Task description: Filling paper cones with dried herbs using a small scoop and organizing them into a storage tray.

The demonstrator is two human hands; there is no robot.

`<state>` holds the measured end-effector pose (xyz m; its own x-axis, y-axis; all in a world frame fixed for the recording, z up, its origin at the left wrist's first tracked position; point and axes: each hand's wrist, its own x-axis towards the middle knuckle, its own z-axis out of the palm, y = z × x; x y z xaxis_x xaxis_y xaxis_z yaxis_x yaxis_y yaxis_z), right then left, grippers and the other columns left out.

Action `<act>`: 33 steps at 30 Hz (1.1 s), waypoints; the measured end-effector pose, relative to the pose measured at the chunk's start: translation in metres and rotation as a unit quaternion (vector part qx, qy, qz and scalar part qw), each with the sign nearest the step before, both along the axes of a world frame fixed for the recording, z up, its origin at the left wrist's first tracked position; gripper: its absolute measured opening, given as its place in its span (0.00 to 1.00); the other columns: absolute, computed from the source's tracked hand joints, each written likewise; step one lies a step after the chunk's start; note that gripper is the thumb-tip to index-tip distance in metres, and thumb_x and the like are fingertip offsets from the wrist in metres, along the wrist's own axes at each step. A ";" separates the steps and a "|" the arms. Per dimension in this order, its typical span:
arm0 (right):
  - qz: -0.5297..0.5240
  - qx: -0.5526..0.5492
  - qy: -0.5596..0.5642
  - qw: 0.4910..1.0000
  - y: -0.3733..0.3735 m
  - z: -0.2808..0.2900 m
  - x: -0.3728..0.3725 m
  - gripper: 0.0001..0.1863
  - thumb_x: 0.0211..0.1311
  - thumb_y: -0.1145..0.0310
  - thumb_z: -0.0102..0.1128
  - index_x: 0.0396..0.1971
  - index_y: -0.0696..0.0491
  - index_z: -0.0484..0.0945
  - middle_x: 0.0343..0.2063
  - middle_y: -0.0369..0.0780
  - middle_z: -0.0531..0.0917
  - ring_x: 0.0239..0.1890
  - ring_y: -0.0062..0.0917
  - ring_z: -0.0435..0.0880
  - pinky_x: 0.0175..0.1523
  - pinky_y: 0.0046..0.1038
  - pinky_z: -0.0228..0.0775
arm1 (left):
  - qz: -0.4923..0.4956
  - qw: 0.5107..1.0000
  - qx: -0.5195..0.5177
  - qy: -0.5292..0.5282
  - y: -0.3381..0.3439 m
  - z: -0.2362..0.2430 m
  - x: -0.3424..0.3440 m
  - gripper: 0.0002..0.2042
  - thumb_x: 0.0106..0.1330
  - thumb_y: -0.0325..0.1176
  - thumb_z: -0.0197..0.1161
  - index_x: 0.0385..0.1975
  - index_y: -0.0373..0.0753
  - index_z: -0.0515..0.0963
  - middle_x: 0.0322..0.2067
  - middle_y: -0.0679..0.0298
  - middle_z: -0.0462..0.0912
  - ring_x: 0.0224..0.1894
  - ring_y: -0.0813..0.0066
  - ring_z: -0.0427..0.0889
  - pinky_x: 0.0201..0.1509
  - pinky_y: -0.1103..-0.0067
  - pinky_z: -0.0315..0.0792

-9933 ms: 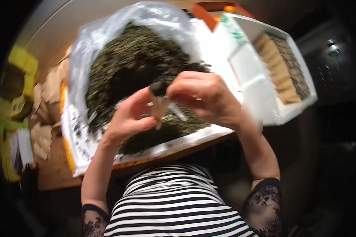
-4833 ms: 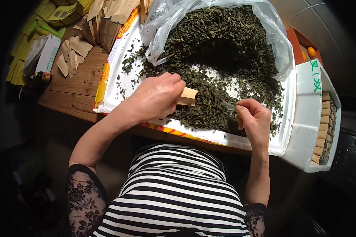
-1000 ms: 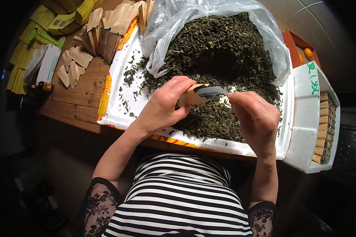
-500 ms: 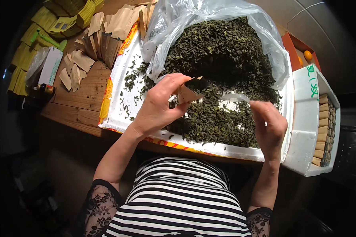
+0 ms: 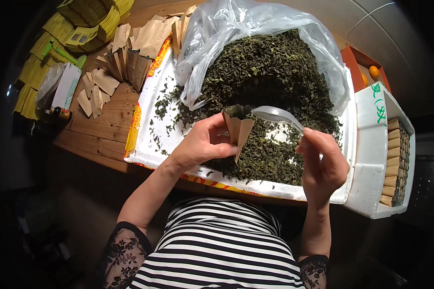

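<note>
Pinched in my left hand (image 5: pixel 205 140) is a small brown paper bag (image 5: pixel 238 132), held upright with its dark-lined mouth open at the top. My right hand (image 5: pixel 324 161) grips the handle of a pale translucent plastic spoon (image 5: pixel 277 114); its bowl is at the bag's mouth. Whether leaves lie in the spoon I cannot tell. Beneath both hands, dried dark green leaves (image 5: pixel 270 166) spread over a white foam tray (image 5: pixel 147 130). Behind them a larger heap of leaves (image 5: pixel 270 53) spills from a clear plastic bag (image 5: pixel 197 53).
Flat brown paper bags (image 5: pixel 149 36) stand in bunches at the back left on the wooden table (image 5: pixel 94 135). Yellow packets (image 5: pixel 29 77) lie farther left, beside a white box (image 5: pixel 67 86). On the right, a white foam box (image 5: pixel 371 159) holds rows of filled brown bags; behind it, a red box (image 5: pixel 354 62) holds oranges.
My left hand has tipped the paper bag upright and lowered it slightly. The spoon in my right hand has moved left, up to the bag's mouth.
</note>
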<state>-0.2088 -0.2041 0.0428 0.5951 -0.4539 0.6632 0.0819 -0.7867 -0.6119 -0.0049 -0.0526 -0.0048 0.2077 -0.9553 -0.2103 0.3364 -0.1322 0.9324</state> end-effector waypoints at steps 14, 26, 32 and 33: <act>0.022 -0.095 0.010 0.995 -0.001 0.006 0.005 0.13 0.59 0.88 0.61 0.44 0.62 0.80 0.29 0.44 0.83 0.27 0.24 0.81 0.32 0.20 0.73 | -0.046 0.999 -0.013 -0.022 -0.006 0.007 -0.012 0.25 0.57 0.24 0.68 0.56 0.35 0.74 0.48 0.67 0.79 0.49 0.77 0.80 0.58 0.77 0.74; -0.001 0.118 -0.013 0.993 -0.007 0.003 -0.019 0.12 0.65 0.85 0.58 0.47 0.63 0.80 0.33 0.42 0.82 0.32 0.21 0.80 0.39 0.20 0.75 | -0.007 0.989 -0.068 -0.134 -0.008 0.009 -0.003 0.25 0.57 0.19 0.66 0.57 0.34 0.73 0.47 0.67 0.77 0.52 0.79 0.79 0.60 0.78 0.72; -0.155 0.262 0.166 0.938 -0.024 -0.051 -0.061 0.07 0.67 0.78 0.60 0.43 0.61 0.82 0.27 0.34 0.81 0.28 0.14 0.77 0.33 0.17 0.68 | 0.008 0.991 -0.072 -0.115 -0.007 0.005 0.002 0.32 0.56 0.20 0.70 0.63 0.37 0.69 0.56 0.63 0.77 0.59 0.75 0.77 0.64 0.75 0.72; -0.182 0.176 0.215 0.943 -0.026 -0.056 -0.064 0.06 0.66 0.79 0.60 0.41 0.61 0.82 0.28 0.35 0.81 0.28 0.15 0.77 0.33 0.18 0.68 | 0.005 0.991 -0.073 -0.114 -0.008 0.004 0.002 0.32 0.56 0.20 0.70 0.63 0.37 0.69 0.56 0.63 0.77 0.59 0.75 0.77 0.64 0.75 0.72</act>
